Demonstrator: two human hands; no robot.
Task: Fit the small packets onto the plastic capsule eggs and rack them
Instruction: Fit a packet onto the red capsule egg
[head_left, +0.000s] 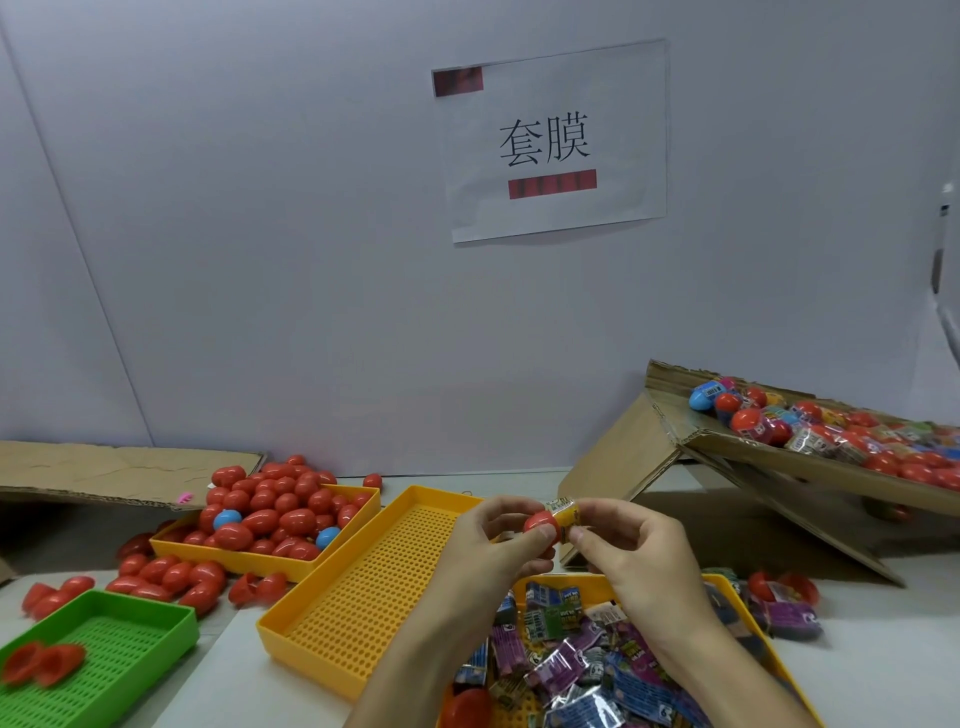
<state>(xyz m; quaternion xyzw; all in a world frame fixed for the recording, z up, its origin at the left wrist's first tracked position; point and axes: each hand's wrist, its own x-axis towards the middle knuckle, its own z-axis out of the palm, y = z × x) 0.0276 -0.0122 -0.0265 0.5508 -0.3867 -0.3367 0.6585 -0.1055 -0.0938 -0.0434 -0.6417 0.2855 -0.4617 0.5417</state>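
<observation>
My left hand (488, 545) grips a red capsule egg (537, 521) between thumb and fingers, above the trays. A yellow packet (563, 512) sits partly over the egg's right end, and my right hand (631, 553) pinches it there. Loose packets (571, 660) fill the yellow tray (724, 590) under my wrists. Bare red eggs (283, 512), with two blue ones, heap in a yellow tray (244, 560) at the left. Wrapped eggs (831, 431) lie in the slanted cardboard rack (810, 470) at the right.
An empty perforated yellow tray (363, 597) lies in the middle. At the front left, a green tray (119, 654) holds red egg halves. More red eggs (166, 577) are scattered on the table. Flat cardboard (104, 470) leans at the back left. A paper sign (550, 140) hangs on the wall.
</observation>
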